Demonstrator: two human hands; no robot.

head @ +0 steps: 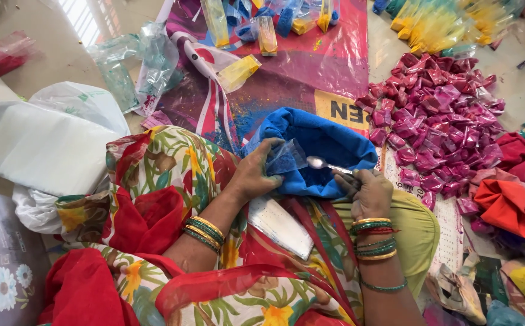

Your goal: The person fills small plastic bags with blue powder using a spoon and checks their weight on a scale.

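Floor cluttered: magenta packet pile (437, 121) beside blue powder bag (317, 142).

Floor carrying colour powders, packets and sheets

A pale stone floor (69, 57) is carrying everything here. A pink printed plastic sheet (329, 60) is lying across its upper middle, dusted with powder and bearing small yellow and blue packets (267, 35). A heap of magenta packets (437, 115) is sitting to the right, touching the sheet's edge, with yellow-green packets (437, 24) beyond it. Crumpled clear bags (130, 63) are lying to the left of the sheet, and a red packet (0, 57) is resting well apart at the far left. A large white sack (39, 148) is lying at the left, beside a flowered card (0, 271). An orange bag (510, 208) is sitting at the right.
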